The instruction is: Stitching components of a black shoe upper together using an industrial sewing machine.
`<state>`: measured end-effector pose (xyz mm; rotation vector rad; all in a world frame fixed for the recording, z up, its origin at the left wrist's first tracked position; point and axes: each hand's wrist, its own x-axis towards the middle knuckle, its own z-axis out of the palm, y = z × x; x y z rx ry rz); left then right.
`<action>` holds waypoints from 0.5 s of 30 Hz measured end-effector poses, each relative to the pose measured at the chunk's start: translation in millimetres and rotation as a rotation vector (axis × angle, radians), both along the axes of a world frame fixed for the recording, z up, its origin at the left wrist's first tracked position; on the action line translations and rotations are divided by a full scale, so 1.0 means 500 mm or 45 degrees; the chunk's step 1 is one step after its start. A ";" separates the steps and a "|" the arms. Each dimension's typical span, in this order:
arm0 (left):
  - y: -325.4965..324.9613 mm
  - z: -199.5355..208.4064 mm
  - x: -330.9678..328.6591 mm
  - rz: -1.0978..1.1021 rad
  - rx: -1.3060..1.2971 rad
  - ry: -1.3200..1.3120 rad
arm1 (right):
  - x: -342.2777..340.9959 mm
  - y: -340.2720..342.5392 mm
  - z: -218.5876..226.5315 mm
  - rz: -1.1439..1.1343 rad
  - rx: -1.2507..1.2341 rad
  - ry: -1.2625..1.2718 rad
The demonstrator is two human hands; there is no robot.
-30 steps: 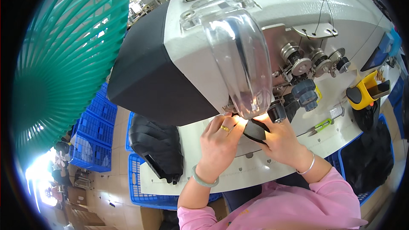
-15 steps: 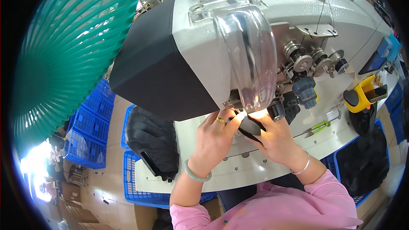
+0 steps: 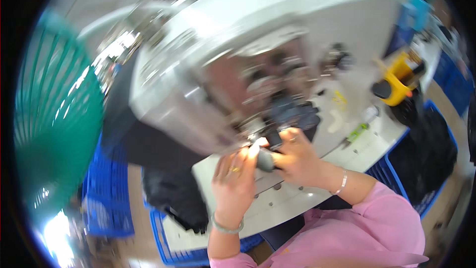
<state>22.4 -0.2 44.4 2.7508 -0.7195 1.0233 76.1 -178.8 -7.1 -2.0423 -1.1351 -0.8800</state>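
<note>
The person's left hand is back up, wrist nearly straight, its fingers lying close together and pointing away from the body toward the needle area of a large white metal sewing machine. Its thumb tip reaches the left edge of a small, curved, dark-grey padded piece; blur hides whether the left fingers pinch it or only steady it. The right hand comes in at a slant from the right, its fingers pointing inward and curled, narrow, holding the right side of the padded piece between thumb and fingers. The padded piece lies directly in front of the machine's needle area, between the two hands.

Both elbows are bent. A pale green, smooth round bangle circles the left wrist, and a thin silvery bracelet circles the right; a gold-coloured ring sits on a left finger. A pink cloth sleeve covers the right upper arm.

The white work table spreads in front of the machine. To the machine's right lie green-handled snips, then a yellow and black plastic holder, then a blue plastic crate heaped with black fabric. To the machine's left are a bunched black cloth bundle, stacked blue plastic crates and a green ribbed fan guard.
</note>
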 end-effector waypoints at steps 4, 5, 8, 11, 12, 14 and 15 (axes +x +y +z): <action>-0.016 0.006 0.001 0.010 0.037 0.011 | 0.004 0.007 -0.014 -0.050 0.080 -0.075; -0.018 0.005 0.001 -0.002 0.047 -0.039 | 0.006 0.012 -0.017 -0.085 0.084 -0.128; -0.021 -0.006 -0.005 0.003 0.096 -0.063 | 0.008 0.019 -0.028 -0.046 0.137 -0.101; -0.020 -0.016 -0.004 0.083 0.124 -0.106 | 0.010 0.027 -0.035 -0.080 0.182 -0.143; -0.018 -0.017 -0.002 0.044 0.117 -0.129 | 0.010 0.031 -0.037 -0.108 0.188 -0.145; -0.019 -0.020 0.004 0.054 0.029 -0.121 | 0.008 0.035 -0.039 -0.113 0.217 -0.150; -0.019 -0.020 0.006 0.077 0.016 -0.122 | 0.006 0.038 -0.040 -0.131 0.222 -0.149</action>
